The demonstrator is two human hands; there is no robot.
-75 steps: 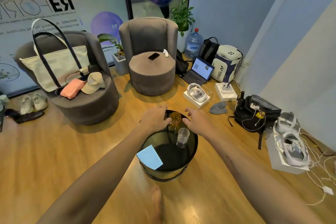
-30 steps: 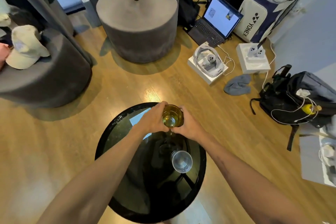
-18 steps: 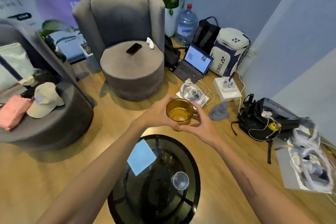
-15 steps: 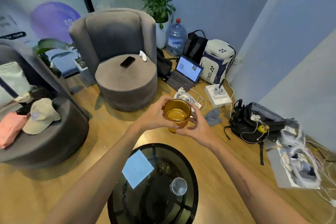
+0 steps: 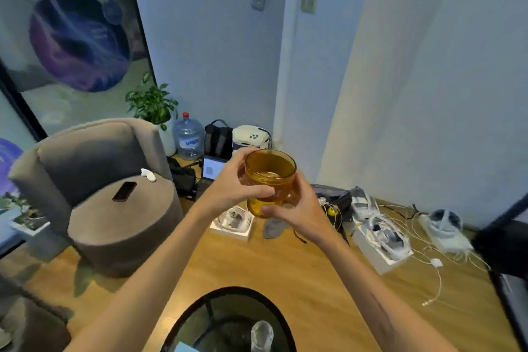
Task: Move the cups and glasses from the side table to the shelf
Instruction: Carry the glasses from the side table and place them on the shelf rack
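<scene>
An amber glass cup (image 5: 270, 180) is held up in front of me, well above the floor. My left hand (image 5: 231, 186) grips its left side with fingers curled round it. My right hand (image 5: 300, 211) grips its right side and lower part. Below, at the bottom edge, stands the round black glass side table (image 5: 200, 311) with a clear glass (image 5: 261, 334) on it. The shelf is not clearly in view.
A grey armchair (image 5: 94, 180) with a phone (image 5: 124, 191) on its seat is at the left. Bags, a water bottle (image 5: 188, 137), a laptop and boxes with tangled white cables (image 5: 383, 237) litter the floor by the wall. A dark furniture edge (image 5: 508, 251) shows at right.
Both hands took the amber cup off the side table and raised it. My view has tilted up and turned right, so the table sank to the bottom edge.
</scene>
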